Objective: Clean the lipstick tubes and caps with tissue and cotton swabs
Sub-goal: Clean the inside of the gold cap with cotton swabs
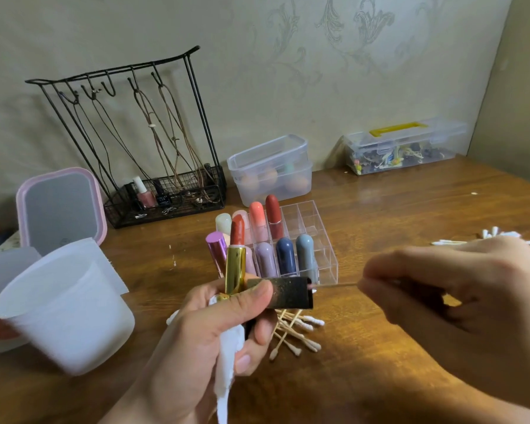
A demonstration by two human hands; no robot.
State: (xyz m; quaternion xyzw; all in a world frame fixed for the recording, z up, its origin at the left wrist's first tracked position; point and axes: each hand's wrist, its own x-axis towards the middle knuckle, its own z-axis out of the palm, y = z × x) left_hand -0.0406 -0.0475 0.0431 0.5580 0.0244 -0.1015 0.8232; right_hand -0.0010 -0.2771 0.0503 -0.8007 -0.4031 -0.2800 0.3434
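On a glossy brown wooden bench (pixel 380 209) against scroll-patterned wallpaper (pixel 288 56) (greenish-grey), left hand (pixel 196 332) fingers clamp an open lipstick (pixel 237 255), black cap (pixel 283 293) and tissue (pixel 227 371); right hand (pixel 459 301) pinches a cotton swab (pixel 334 285) at the cap's mouth.

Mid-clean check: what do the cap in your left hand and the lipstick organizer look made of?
Cap: dark, with a speckled glittery finish, probably plastic; the look leaves it open. Organizer: clear, rigid, glossy plastic, likely acrylic, since the tubes and table show through its walls.
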